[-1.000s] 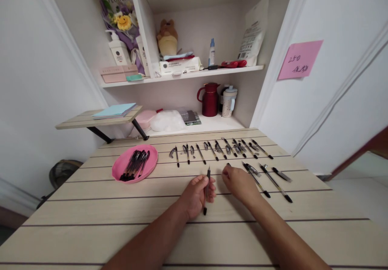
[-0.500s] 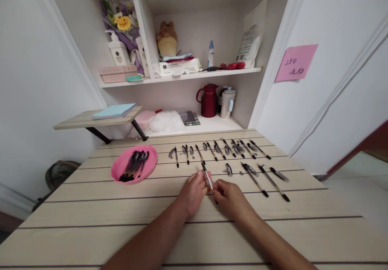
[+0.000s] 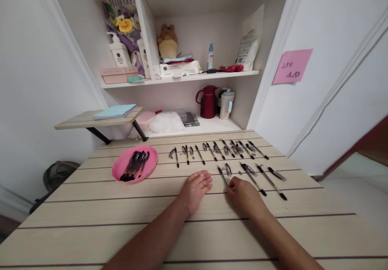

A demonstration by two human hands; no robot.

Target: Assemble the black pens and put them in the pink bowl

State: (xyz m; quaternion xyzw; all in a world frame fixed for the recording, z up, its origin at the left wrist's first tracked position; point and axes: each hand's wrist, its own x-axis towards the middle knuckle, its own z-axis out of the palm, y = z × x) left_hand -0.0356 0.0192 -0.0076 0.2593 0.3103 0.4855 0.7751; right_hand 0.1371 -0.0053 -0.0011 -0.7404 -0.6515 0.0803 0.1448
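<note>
Just ahead of the right hand (image 3: 244, 195), an uncapped pen (image 3: 223, 177) is pinched near its rear end by closed thumb and fingers, its tip pointed away from the wrist. A loose cap (image 3: 228, 169) is noted beside it. The left hand (image 3: 195, 191) is held unclenched, fingers loosely extended, with nothing gripped. Beyond both hands, a row of pens (image 3: 199, 155) is laid out (small parts are scattered among them). Right of the right hand, two further pens (image 3: 254, 180) are seen; left of the left hand, bundled pens (image 3: 135, 165) are contained in a pink tray (image 3: 154, 157).
</note>
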